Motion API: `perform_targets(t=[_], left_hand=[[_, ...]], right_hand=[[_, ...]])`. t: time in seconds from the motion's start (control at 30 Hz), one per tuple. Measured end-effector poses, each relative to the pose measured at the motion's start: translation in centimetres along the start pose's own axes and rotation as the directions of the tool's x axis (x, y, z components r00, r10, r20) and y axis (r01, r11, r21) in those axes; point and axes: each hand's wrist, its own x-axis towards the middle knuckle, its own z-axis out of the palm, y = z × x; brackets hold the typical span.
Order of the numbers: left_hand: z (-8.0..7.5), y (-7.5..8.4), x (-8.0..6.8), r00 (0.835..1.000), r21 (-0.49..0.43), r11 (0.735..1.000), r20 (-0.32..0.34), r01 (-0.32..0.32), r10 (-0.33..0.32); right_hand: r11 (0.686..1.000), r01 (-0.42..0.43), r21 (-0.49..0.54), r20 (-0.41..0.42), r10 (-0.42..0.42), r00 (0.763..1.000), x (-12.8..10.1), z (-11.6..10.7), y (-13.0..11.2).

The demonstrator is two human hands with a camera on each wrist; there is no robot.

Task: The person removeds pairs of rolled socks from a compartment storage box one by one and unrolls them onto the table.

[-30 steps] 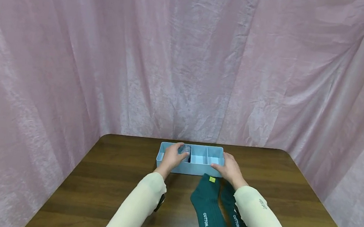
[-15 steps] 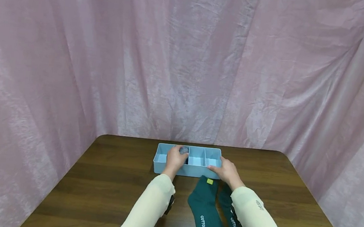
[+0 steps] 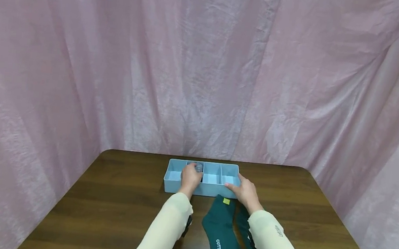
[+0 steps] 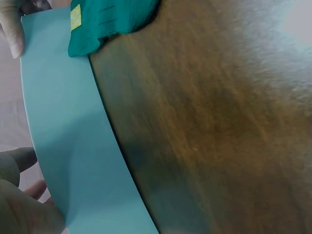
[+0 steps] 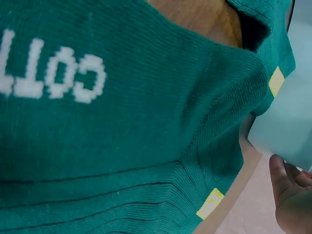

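A light blue divided tray point(image 3: 174, 175) stands mid-table. My left hand point(image 3: 190, 177) reaches over its near wall into the second compartment from the left, fingers curled round a grey rolled item point(image 3: 199, 167). My right hand point(image 3: 242, 190) holds the tray's right front corner, with its thumb point(image 4: 12, 30) on the front wall point(image 4: 63, 146). Two dark green socks point(image 3: 222, 234) marked COTTON lie flat under the right forearm, their cuffs touching the tray. In the right wrist view the socks point(image 5: 122, 122) fill the frame and the fingertips point(image 5: 292, 195) show at the corner.
The brown wooden table point(image 3: 111, 196) has rounded far corners and bare wood on both sides of the tray. A pink curtain point(image 3: 205, 68) hangs close behind and along both sides. The two right compartments point(image 3: 228, 179) show only their blue floor.
My left hand has shifted a little right over the tray with the grey roll. The right hand stays at the tray's corner. The head view has drifted slightly.
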Motion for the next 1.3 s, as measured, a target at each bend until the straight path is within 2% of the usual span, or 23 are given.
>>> perform_targets(t=[0.1, 0.23, 0.33, 0.47, 0.57, 0.67, 0.77, 0.87, 1.03, 1.17, 1.3], left_hand=[[-0.2, -0.2, 0.1, 1.000, 0.039, 0.999, 0.000, 0.013, -0.013], [-0.4, -0.3, 0.3, 1.000, 0.149, 0.989, 0.004, 0.003, -0.004], [-0.3, -0.3, 0.5, 0.999, 0.239, 0.971, 0.036, 0.006, -0.015], [-0.1, -0.4, 0.6, 0.996, 0.366, 0.931, 0.082, 0.004, -0.037], [-0.2, -0.6, 0.6, 0.995, 0.408, 0.913, 0.085, 0.013, -0.053], [-0.2, -0.9, 0.7, 0.995, 0.382, 0.924, 0.076, 0.034, -0.069], [-0.1, -1.2, 1.0, 0.997, 0.332, 0.943, 0.053, 0.036, -0.057], [0.1, -1.5, 1.2, 1.000, 0.278, 0.960, 0.014, 0.013, -0.018], [0.3, -1.4, 1.0, 0.998, 0.134, 0.990, -0.017, -0.051, 0.054], [0.1, -0.9, 0.9, 0.992, 0.042, 0.993, -0.056, -0.107, 0.109], [-0.5, -0.2, 1.4, 0.989, -0.001, 0.993, -0.086, -0.119, 0.119]], right_hand=[[1.000, 0.005, 0.009, -0.012, -0.005, 1.000, -0.3, 0.3, -0.2], [1.000, 0.011, 0.017, -0.017, -0.011, 1.000, -0.4, 0.5, -0.2], [1.000, 0.006, 0.025, -0.015, -0.006, 1.000, -0.5, 0.6, -0.2], [0.999, 0.001, 0.038, -0.013, -0.001, 1.000, -0.7, 0.9, -0.4], [0.999, 0.008, 0.037, -0.019, -0.008, 1.000, -0.7, 1.1, -0.6], [0.999, 0.017, 0.038, -0.029, -0.016, 0.999, -0.8, 1.2, -0.8], [0.999, 0.022, 0.040, -0.035, -0.020, 0.999, -0.7, 1.1, -1.0], [0.999, 0.020, 0.037, -0.025, -0.019, 1.000, -0.6, 0.9, -1.0], [0.999, -0.013, 0.033, -0.011, 0.013, 1.000, -0.6, 0.5, -0.6], [0.999, -0.016, 0.032, -0.020, 0.016, 1.000, -0.4, 0.0, -0.4], [1.000, -0.008, 0.024, -0.018, 0.009, 1.000, -0.2, -0.3, -0.2]])
